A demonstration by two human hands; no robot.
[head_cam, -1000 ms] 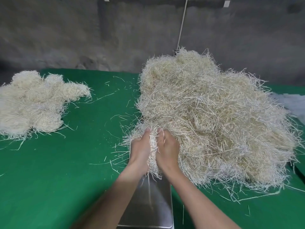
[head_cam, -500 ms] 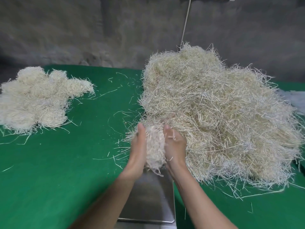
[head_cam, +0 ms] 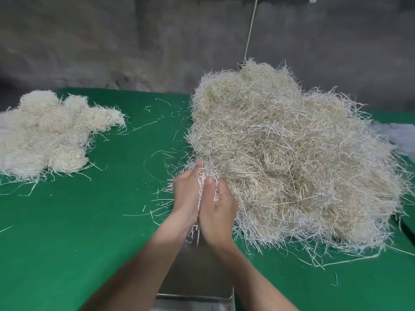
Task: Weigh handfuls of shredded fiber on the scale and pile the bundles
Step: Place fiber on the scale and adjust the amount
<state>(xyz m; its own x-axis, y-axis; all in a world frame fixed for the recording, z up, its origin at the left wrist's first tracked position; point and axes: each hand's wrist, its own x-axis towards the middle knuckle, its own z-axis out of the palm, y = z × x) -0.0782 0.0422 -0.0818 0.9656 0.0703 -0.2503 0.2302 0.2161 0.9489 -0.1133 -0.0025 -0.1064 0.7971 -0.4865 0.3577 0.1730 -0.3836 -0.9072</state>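
Just below the centre of the frame, squeezing a handful of shredded fiber (head_cam: 204,176) between two bare hands, with pale strands poking out above the fingertips and hanging down below the heels of the palms. Pressing in from the left with the left hand (head_cam: 187,194), fingers curling round the near side of the bundle. Pressing in from the right with the right hand (head_cam: 219,209), thumb lying along the top with its nail facing the camera, other fingers wrapping out of sight behind the fiber. Holding both palms close together, almost touching along their lower edges. Reaching up from the bottom edge of the frame with both bare forearms.

Holding the bundle above the far end of a shiny metal scale pan (head_cam: 197,274), low in the centre of the frame between the forearms; not possible to tell whether the hanging strands are touching it. Working right beside a large loose heap (head_cam: 292,153) of straw-coloured fiber, filling most of the right half of the frame and brushing against the right hand. Showing a lower, paler pile of bundles (head_cam: 45,133) well apart at the left edge, in rounded clumps leaning on one another.

Resting everything on a green cloth (head_cam: 67,232) covering the table, with stray strands (head_cam: 155,164) scattered between the two masses. Showing a rough grey wall (head_cam: 112,41) across the top of the frame, a thin pale cord (head_cam: 250,30) running down it to just behind the heap, and a patch of white material (head_cam: 402,135), too blurred to identify, at the right edge.
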